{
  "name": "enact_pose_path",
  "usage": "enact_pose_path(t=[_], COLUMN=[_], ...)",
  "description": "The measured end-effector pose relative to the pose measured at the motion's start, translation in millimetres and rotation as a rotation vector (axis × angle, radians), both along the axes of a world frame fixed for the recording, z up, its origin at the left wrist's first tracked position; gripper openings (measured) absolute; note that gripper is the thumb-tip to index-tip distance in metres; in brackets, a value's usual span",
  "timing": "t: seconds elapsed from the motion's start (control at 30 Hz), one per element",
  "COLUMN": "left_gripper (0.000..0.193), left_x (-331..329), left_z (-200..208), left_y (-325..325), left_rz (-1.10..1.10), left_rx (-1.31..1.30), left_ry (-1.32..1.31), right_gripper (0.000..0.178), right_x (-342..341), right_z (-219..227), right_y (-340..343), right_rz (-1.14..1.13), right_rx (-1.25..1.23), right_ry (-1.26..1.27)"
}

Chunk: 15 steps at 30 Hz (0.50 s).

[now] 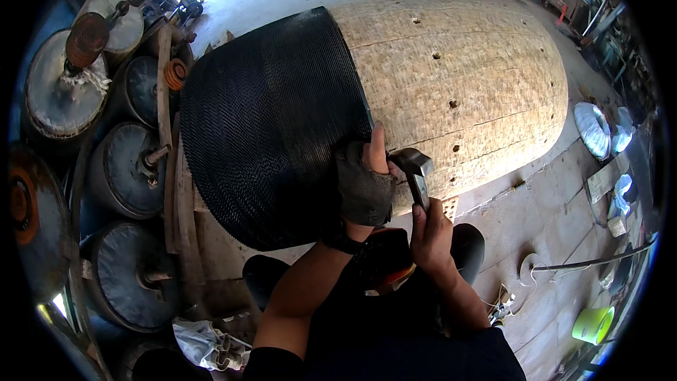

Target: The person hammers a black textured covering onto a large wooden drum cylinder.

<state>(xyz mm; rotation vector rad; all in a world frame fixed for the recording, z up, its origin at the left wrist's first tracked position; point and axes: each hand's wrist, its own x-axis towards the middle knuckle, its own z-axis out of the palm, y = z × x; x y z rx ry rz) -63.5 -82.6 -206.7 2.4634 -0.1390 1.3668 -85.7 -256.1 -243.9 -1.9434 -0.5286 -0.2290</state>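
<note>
A large barrel-shaped wooden drum (458,63) lies in front of me, with several small dark holes in its pale surface. Its left part is wrapped in a black, finely ridged covering (268,113). At that covering's right edge is my left hand (365,183), in a dark fingerless glove. One bare finger points up along the edge while the others are curled; whatever they pinch is hidden. My right hand (431,236) grips a hammer (416,169) by its handle. The hammer's metal head is right beside my left fingertips, close to the drum's near side.
Several round drums with axles, one a grey-faced drum (134,275), stand along the left, beside wooden beams (169,169). A whitish cloth (204,342) lies at lower left. On the right are a wrapped white bundle (592,130), a lime-green bucket (592,326) and a round-based stand (530,268).
</note>
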Motion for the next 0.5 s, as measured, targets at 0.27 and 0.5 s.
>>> enact_pose_path(t=[0.27, 0.5], left_gripper=[0.078, 0.065], left_x=[-6.7, -69.5], left_z=[16.4, -0.5], left_y=[-6.8, -17.2], left_rz=[0.043, -0.017], left_rx=[0.042, 0.024], left_ry=[0.022, -0.010], right_gripper=[0.018, 0.018], right_x=[-0.4, 1.7], right_z=[-3.5, 2.6], right_y=[-4.2, -3.1], right_rz=[-0.007, 0.006], right_rx=[0.037, 0.070], right_ry=[0.001, -0.009])
